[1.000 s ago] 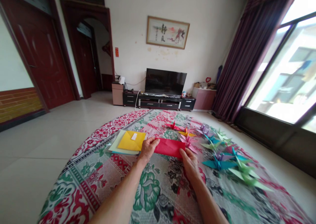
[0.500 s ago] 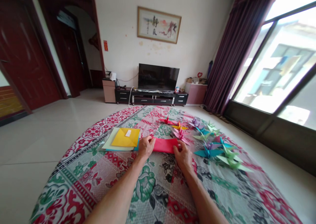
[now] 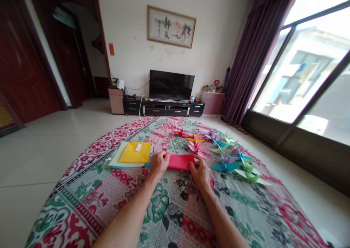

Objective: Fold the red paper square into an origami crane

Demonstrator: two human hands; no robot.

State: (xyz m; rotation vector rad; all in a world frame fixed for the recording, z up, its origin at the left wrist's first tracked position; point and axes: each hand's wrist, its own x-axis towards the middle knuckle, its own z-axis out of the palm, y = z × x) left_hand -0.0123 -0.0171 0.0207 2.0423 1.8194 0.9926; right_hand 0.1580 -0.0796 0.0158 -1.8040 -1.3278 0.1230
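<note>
A sheet of red origami paper (image 3: 179,162), folded into a wide rectangle, lies between my hands at the middle of the table. My left hand (image 3: 159,163) pinches its left end, thumb and fingers together. At the other end, my right hand (image 3: 201,170) grips the right edge between thumb and curled fingers. Left of my left hand is a stack of coloured paper (image 3: 115,160), pale green and blue, with a yellow square (image 3: 133,154) on top bearing a small white piece. Several folded paper cranes (image 3: 225,165) stand to the right, in blue, green, pink, purple, orange and red.
A patterned cloth (image 3: 120,200) covers the round table. Beyond it, a television (image 3: 171,85) stands on a low black cabinet (image 3: 164,108) against the wall. Purple curtains (image 3: 253,58) hang beside a large window on the right.
The whole view has shifted slightly, so things sit a little further left. Both hands keep hold of the red paper, whose folded shape looks nearly the same.
</note>
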